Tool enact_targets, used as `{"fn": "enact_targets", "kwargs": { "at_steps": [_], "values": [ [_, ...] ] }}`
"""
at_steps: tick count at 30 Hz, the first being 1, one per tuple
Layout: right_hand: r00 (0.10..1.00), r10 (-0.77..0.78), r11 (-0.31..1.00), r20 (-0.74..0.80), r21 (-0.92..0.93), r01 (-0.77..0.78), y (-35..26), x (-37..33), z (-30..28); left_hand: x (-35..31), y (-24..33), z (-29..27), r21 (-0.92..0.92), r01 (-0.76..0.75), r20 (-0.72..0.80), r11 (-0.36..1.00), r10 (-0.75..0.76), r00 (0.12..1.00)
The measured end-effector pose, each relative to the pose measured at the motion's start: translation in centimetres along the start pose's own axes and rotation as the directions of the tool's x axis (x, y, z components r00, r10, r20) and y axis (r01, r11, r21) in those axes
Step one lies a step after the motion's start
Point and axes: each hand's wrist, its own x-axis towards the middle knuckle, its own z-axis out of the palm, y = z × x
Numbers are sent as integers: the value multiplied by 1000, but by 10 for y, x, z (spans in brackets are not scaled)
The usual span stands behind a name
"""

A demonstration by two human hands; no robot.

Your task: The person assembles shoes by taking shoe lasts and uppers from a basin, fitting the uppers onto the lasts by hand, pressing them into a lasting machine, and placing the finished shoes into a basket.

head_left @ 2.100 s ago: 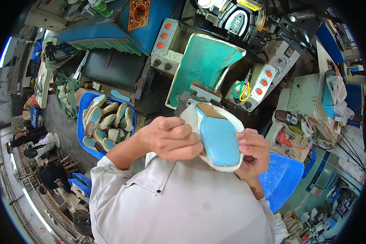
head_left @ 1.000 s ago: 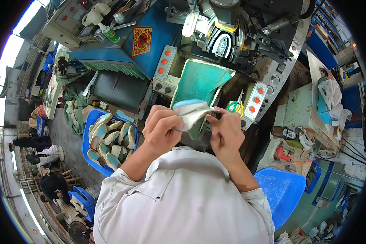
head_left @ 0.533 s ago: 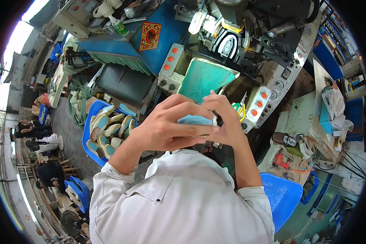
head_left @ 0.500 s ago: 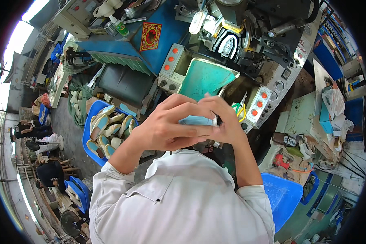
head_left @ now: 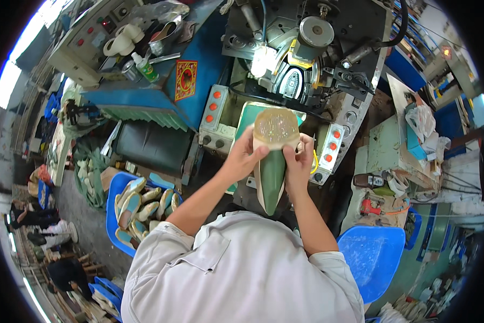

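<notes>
Both hands grip a shoe upper on its last (head_left: 273, 161), sole side up, before the lasting machine (head_left: 306, 59): left hand (head_left: 243, 157) and right hand (head_left: 300, 164) clasp its sides; blue bin of shoe parts (head_left: 137, 207) lower left

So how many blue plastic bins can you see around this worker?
2: one blue bin at the person's left, full of shoe pieces, and one blue bin at the right. Others may be hidden.

both hands (head_left: 269, 159) hide the sides of the shoe (head_left: 273, 161).
</notes>
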Motion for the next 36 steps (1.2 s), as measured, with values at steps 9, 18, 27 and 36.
{"fn": "enact_targets", "kwargs": {
  "at_steps": [9,18,27,36],
  "values": [
    [844,109,943,-525,-213,-255,35,85,0,89,-67,7,-70,286,-286,956,-294,912],
    [814,113,960,-569,-147,-236,35,148,-18,153,-65,17,-229,309,-271,923,-366,890],
    [820,219,956,-528,-50,-288,33,165,-17,172,-66,9,-197,332,-193,922,-369,909],
    [815,375,912,-442,17,-410,26,174,-15,168,-46,9,-94,337,-177,937,-349,920]
  ]
}}
